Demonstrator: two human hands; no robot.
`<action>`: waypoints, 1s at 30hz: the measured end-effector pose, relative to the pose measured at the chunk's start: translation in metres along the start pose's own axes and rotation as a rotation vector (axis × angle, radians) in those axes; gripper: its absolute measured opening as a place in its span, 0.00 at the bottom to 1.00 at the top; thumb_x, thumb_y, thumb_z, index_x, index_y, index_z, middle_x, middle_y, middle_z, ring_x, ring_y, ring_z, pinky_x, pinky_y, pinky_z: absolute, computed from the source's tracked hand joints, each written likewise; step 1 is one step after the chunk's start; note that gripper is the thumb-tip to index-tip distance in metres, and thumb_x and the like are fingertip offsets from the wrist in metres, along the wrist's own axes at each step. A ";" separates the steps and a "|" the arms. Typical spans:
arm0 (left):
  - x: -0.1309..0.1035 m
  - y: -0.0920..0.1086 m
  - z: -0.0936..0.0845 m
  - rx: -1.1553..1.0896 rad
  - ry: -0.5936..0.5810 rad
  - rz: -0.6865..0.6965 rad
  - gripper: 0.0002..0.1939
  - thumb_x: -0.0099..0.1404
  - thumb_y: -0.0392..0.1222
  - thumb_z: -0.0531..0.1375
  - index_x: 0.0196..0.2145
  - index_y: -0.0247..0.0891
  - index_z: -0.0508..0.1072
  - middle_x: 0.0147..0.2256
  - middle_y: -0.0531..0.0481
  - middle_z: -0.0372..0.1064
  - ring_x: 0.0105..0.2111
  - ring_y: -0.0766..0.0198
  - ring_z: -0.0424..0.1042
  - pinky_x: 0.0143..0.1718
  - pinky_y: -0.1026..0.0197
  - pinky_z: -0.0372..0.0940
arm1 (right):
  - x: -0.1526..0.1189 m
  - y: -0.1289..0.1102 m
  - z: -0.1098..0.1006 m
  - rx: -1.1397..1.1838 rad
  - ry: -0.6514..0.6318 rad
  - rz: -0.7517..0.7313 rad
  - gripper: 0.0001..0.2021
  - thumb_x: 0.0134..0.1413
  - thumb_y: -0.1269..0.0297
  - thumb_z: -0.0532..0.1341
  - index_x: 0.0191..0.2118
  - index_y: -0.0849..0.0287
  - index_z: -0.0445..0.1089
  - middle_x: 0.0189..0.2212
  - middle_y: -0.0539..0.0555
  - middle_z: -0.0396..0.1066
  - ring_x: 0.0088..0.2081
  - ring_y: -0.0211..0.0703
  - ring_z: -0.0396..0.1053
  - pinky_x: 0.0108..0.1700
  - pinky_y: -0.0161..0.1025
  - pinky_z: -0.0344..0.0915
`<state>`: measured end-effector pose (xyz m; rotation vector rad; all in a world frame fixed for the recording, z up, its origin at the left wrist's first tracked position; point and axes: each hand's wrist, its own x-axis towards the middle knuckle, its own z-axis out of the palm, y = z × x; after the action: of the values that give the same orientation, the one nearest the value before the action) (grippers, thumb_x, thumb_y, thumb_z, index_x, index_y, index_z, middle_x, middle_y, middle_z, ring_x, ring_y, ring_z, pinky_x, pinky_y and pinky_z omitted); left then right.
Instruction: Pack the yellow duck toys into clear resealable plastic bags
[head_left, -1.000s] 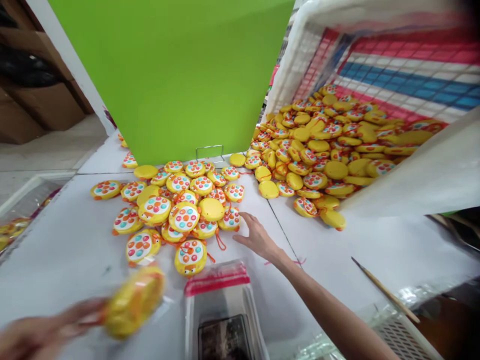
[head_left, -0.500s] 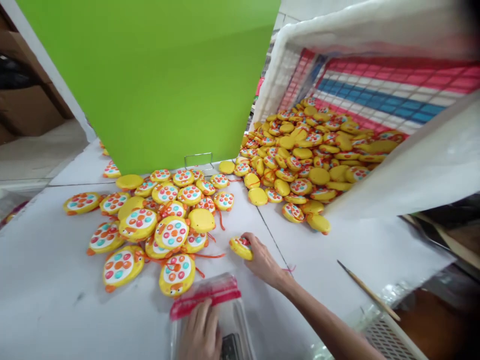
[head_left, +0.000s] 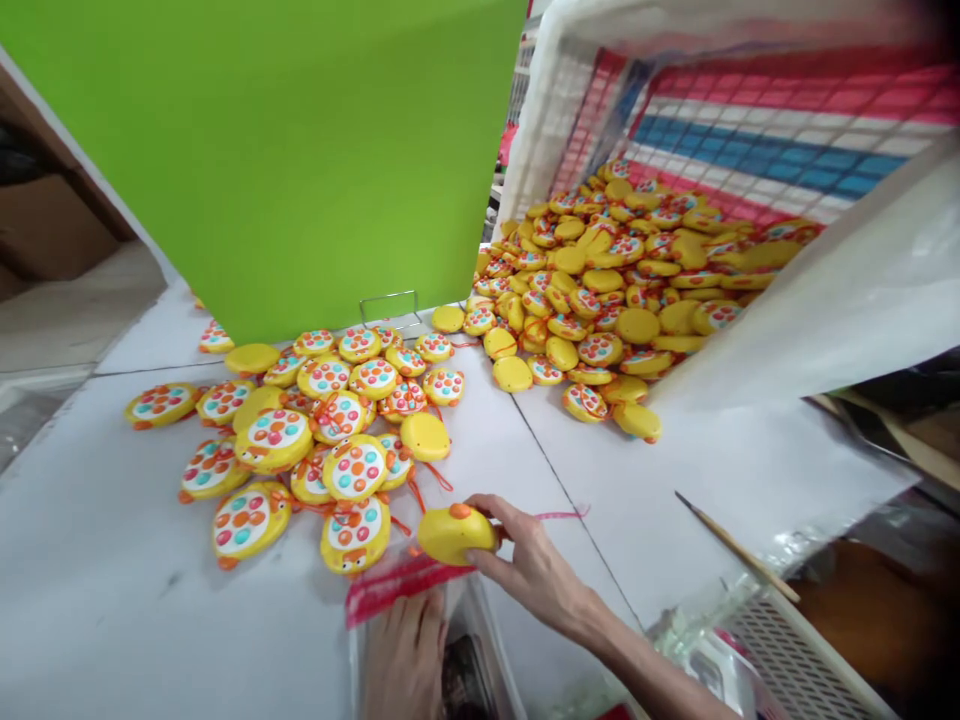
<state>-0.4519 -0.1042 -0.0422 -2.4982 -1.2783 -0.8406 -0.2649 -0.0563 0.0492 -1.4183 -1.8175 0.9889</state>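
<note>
My right hand (head_left: 534, 570) grips a yellow oval toy (head_left: 454, 537) between thumb and fingers, its plain yellow side and an orange tip showing. The toy is just above the red-topped edge of a clear zip bag (head_left: 487, 655). My left hand (head_left: 406, 655) lies with fingers stretched out on the bag, and a dark object (head_left: 466, 675) shows through the plastic beside it. To the left is a loose pile of the same toys (head_left: 356, 468), with white faces, coloured dots and orange cords.
A tipped white basket (head_left: 555, 130) spills many more toys (head_left: 592, 290) onto the white table (head_left: 90, 560). A green board (head_left: 285, 170) stands behind the pile. A thin brush-like stick (head_left: 739, 545) lies at right, above a white perforated basket (head_left: 802, 650).
My right hand has brought the toy left and down toward me, to the bag's top edge, and turned its plain side up. My left hand stays on the bag.
</note>
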 end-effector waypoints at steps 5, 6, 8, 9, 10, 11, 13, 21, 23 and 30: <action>-0.006 -0.003 -0.005 -0.130 -0.083 -0.098 0.14 0.68 0.38 0.45 0.35 0.39 0.70 0.31 0.47 0.73 0.32 0.60 0.72 0.33 0.58 0.67 | -0.016 -0.005 0.012 -0.046 0.054 -0.065 0.19 0.52 0.70 0.60 0.50 0.56 0.61 0.45 0.56 0.69 0.43 0.45 0.68 0.45 0.41 0.64; -0.007 -0.004 -0.006 -0.114 -0.081 -0.110 0.13 0.67 0.40 0.47 0.37 0.38 0.70 0.34 0.46 0.73 0.34 0.59 0.72 0.34 0.58 0.68 | -0.018 -0.006 0.014 -0.043 0.068 -0.069 0.18 0.52 0.70 0.60 0.49 0.55 0.62 0.44 0.56 0.70 0.43 0.45 0.68 0.45 0.41 0.65; -0.008 -0.005 -0.008 -0.057 -0.051 -0.094 0.13 0.67 0.42 0.48 0.41 0.36 0.69 0.37 0.43 0.73 0.37 0.58 0.73 0.36 0.57 0.68 | -0.021 -0.008 0.017 -0.029 0.070 -0.065 0.16 0.51 0.71 0.61 0.46 0.55 0.63 0.42 0.55 0.71 0.42 0.44 0.69 0.44 0.40 0.65; -0.009 -0.005 -0.009 -0.035 -0.043 -0.077 0.14 0.67 0.41 0.47 0.43 0.35 0.69 0.37 0.43 0.74 0.37 0.58 0.73 0.36 0.57 0.68 | -0.022 -0.009 0.019 -0.020 0.059 -0.063 0.16 0.51 0.71 0.61 0.46 0.55 0.64 0.42 0.54 0.71 0.42 0.44 0.69 0.44 0.39 0.65; -0.009 -0.004 -0.009 -0.026 -0.039 -0.062 0.14 0.67 0.40 0.46 0.43 0.35 0.69 0.36 0.44 0.74 0.36 0.59 0.73 0.36 0.58 0.68 | -0.023 -0.010 0.020 -0.012 0.048 -0.063 0.16 0.51 0.71 0.61 0.46 0.55 0.64 0.42 0.54 0.71 0.42 0.44 0.68 0.44 0.39 0.65; -0.008 -0.002 -0.009 -0.030 -0.043 -0.059 0.14 0.67 0.38 0.46 0.41 0.35 0.69 0.34 0.45 0.74 0.34 0.59 0.73 0.34 0.58 0.68 | -0.023 -0.011 0.021 -0.007 0.039 -0.064 0.16 0.51 0.72 0.61 0.47 0.54 0.64 0.43 0.54 0.70 0.43 0.44 0.68 0.45 0.39 0.64; -0.007 0.002 -0.009 -0.065 -0.079 -0.083 0.14 0.66 0.35 0.45 0.36 0.37 0.70 0.29 0.47 0.73 0.29 0.60 0.72 0.31 0.58 0.66 | -0.024 -0.013 0.022 -0.003 0.016 -0.061 0.17 0.52 0.71 0.60 0.49 0.54 0.63 0.44 0.55 0.69 0.45 0.45 0.67 0.47 0.41 0.63; -0.008 0.010 -0.014 -0.074 -0.075 -0.111 0.11 0.65 0.33 0.47 0.39 0.34 0.69 0.35 0.42 0.71 0.34 0.56 0.70 0.33 0.55 0.65 | -0.035 -0.002 0.024 0.099 0.028 0.170 0.16 0.58 0.59 0.55 0.51 0.58 0.62 0.36 0.53 0.71 0.33 0.41 0.66 0.35 0.35 0.64; -0.007 0.011 -0.014 -0.089 -0.086 -0.121 0.11 0.65 0.31 0.47 0.35 0.35 0.68 0.29 0.45 0.70 0.29 0.58 0.70 0.29 0.57 0.64 | -0.036 0.000 0.023 0.162 0.018 0.210 0.17 0.59 0.57 0.54 0.50 0.59 0.62 0.34 0.52 0.70 0.32 0.40 0.66 0.33 0.34 0.63; -0.007 0.007 -0.019 -0.191 -0.169 -0.215 0.09 0.65 0.37 0.49 0.32 0.39 0.69 0.30 0.46 0.72 0.29 0.57 0.71 0.30 0.56 0.66 | -0.039 0.006 0.014 0.245 -0.064 0.306 0.20 0.55 0.55 0.58 0.50 0.60 0.62 0.34 0.53 0.70 0.32 0.41 0.66 0.30 0.34 0.63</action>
<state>-0.4569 -0.1219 -0.0302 -2.6623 -1.6174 -0.8483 -0.2649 -0.0958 0.0357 -1.5502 -1.4857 1.3739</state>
